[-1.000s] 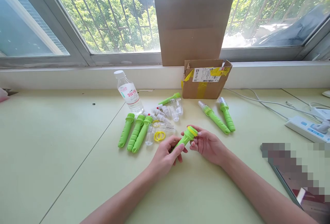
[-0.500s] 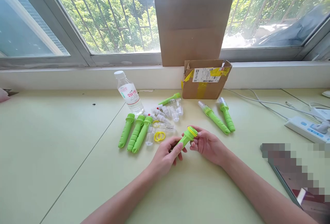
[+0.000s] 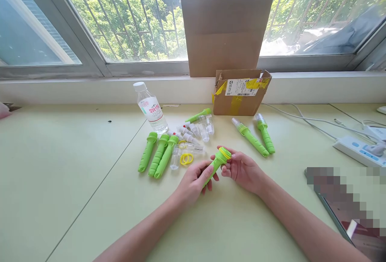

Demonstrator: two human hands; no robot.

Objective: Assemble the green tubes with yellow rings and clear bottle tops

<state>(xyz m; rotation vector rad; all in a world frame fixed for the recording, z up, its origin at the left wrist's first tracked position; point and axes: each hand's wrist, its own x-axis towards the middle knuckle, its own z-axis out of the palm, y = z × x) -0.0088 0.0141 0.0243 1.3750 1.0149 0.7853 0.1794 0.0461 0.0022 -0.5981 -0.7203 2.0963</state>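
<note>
My left hand (image 3: pixel 196 179) is closed around a green plastic torch-like handle (image 3: pixel 216 167), its threaded end tilted up and to the right. A yellow ring (image 3: pixel 224 152) encircles that end. The fingers of my right hand (image 3: pixel 243 170) are bent round the same end, thumb and fingertips at the ring. Left of my hands lie loose yellow rings (image 3: pixel 186 159) and clear ribbed caps (image 3: pixel 175 157). Three more green handles (image 3: pixel 163 156) rest further left, without clear caps. White-and-clear small parts (image 3: pixel 190 139), some with a red dot, are heaped behind.
Two green handles with clear caps (image 3: pixel 252 138) lie to the right, and another green handle (image 3: pixel 198 115) lies behind the heap. A water bottle (image 3: pixel 152 111) and an open cardboard box (image 3: pixel 237 105) stand at the back. On the right are a power strip (image 3: pixel 352 151), cables and a dark-edged device (image 3: pixel 331 209).
The green handle shows a little more of its length between my left fingers. Both hands stay almost in the same place, and the things on the table have not moved.
</note>
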